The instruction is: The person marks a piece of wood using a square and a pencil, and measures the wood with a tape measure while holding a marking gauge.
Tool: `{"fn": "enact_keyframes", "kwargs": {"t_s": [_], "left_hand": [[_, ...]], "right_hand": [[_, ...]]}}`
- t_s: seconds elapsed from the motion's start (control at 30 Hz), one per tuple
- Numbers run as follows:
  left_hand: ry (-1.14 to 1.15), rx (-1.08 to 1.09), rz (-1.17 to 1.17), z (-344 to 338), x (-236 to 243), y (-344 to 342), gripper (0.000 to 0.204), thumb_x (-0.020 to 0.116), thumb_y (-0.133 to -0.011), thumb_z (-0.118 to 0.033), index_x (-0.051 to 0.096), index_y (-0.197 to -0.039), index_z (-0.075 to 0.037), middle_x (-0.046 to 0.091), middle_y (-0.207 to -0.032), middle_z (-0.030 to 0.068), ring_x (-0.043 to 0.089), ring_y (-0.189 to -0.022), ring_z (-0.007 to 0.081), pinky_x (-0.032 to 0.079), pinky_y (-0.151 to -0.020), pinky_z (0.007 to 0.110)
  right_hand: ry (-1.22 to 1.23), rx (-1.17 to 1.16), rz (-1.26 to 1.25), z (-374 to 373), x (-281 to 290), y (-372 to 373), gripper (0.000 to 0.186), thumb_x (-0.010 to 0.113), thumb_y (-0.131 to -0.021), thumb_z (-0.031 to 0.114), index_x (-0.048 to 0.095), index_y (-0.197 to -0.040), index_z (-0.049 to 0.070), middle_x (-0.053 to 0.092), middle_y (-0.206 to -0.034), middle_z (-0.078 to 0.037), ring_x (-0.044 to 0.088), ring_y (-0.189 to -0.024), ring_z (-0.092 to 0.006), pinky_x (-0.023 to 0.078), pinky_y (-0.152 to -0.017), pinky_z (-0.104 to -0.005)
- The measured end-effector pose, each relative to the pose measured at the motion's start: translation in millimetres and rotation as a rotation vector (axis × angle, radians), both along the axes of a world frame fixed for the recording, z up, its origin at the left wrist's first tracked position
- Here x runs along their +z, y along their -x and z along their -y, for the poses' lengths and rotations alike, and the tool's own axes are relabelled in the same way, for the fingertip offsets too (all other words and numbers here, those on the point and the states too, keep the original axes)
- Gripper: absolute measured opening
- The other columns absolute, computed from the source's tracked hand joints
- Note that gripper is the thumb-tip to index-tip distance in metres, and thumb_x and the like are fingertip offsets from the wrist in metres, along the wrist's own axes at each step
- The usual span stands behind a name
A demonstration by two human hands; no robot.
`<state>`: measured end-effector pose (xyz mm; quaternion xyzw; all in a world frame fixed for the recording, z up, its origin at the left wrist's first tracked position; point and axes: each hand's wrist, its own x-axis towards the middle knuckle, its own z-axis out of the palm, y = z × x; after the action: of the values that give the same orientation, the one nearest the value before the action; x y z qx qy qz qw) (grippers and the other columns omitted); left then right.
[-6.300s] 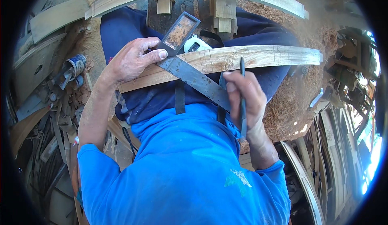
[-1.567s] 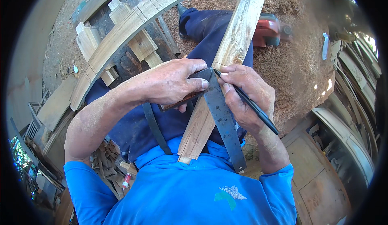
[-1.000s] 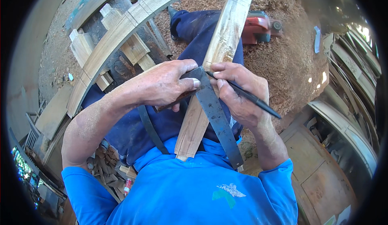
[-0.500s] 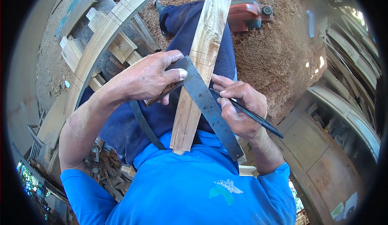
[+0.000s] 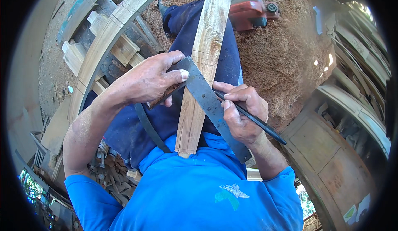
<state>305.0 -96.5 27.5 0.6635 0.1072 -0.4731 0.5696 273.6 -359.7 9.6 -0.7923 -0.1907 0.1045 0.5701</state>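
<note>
A long wooden board (image 5: 215, 25), marked with dark cross lines, runs from my lap up and away between my legs. Across it lies the dark metal blade of a try square (image 5: 207, 99), slanting down to the right. My left hand (image 5: 159, 76) grips the square at its corner, thumb on the blade and fingers around the wooden stock. In my right hand (image 5: 245, 111) is a slim black pencil-like marker (image 5: 263, 125), its point at the board's right edge beside the blade. The exact tip is partly hidden by the fingers.
A curved wooden piece (image 5: 110, 34) with pencil lines arcs along my left, over stacked wood blocks (image 5: 74, 56). A red power tool (image 5: 248, 13) sits on the sawdust (image 5: 286, 52) ahead. Wooden panels (image 5: 323, 160) and stacked boards (image 5: 360, 48) stand at the right.
The board, the square and both hands have shifted slightly left in the picture. My grip on the square and the marker stays the same.
</note>
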Motion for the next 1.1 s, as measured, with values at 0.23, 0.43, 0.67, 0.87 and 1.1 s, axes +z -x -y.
{"fn": "enact_keyframes", "kwargs": {"t_s": [0.23,0.43,0.67,0.87,1.1], "left_hand": [[-0.014,-0.006,-0.006,0.3,2.2,-1.0,0.023,0.052,-0.109,-0.023,0.054,-0.116,-0.001,0.058,-0.080,0.0030,0.063,-0.059,0.0095,0.052,-0.053,0.026],[0.000,0.005,-0.018,0.3,0.4,-0.6,0.022,0.052,-0.110,-0.023,0.054,-0.117,-0.002,0.059,-0.081,0.0033,0.063,-0.059,0.0097,0.052,-0.053,0.026],[-0.002,-0.025,0.016,-1.3,-0.9,-0.2,0.025,0.052,-0.108,-0.023,0.054,-0.114,0.001,0.062,-0.090,0.0103,0.070,-0.065,0.0154,0.054,-0.052,0.031],[0.076,0.003,0.002,-7.1,-0.9,2.9,0.031,0.057,-0.107,-0.030,0.055,-0.121,-0.002,0.060,-0.083,0.0032,0.066,-0.062,0.0110,0.051,-0.052,0.025],[0.184,0.057,-0.013,-15.1,-9.2,19.4,0.036,0.060,-0.106,-0.032,0.054,-0.124,-0.002,0.061,-0.087,0.0035,0.068,-0.064,0.0121,0.055,-0.055,0.025]], "right_hand": [[-0.006,-0.001,-0.046,1.5,0.6,-2.8,0.014,0.067,-0.085,0.000,0.062,-0.098,0.000,0.076,-0.100,-0.023,0.078,-0.094,-0.0296,0.064,-0.078,-0.0373],[0.021,-0.022,-0.098,-0.7,1.4,-5.3,0.011,0.069,-0.088,0.003,0.066,-0.097,-0.001,0.077,-0.103,-0.021,0.078,-0.092,-0.0274,0.064,-0.078,-0.0355],[0.067,0.054,-0.108,1.6,7.3,-10.5,0.011,0.068,-0.089,0.003,0.068,-0.100,0.000,0.077,-0.103,-0.020,0.078,-0.092,-0.0268,0.063,-0.077,-0.0358],[0.022,-0.063,-0.225,0.1,15.1,2.6,0.003,0.065,-0.094,0.002,0.064,-0.096,0.000,0.072,-0.097,-0.018,0.073,-0.087,-0.0268,0.058,-0.076,-0.0347],[0.227,0.156,-0.214,14.0,31.1,30.9,0.018,0.068,-0.095,0.002,0.058,-0.110,-0.001,0.060,-0.094,-0.016,0.064,-0.077,-0.0285,0.052,-0.068,-0.0395]]}}
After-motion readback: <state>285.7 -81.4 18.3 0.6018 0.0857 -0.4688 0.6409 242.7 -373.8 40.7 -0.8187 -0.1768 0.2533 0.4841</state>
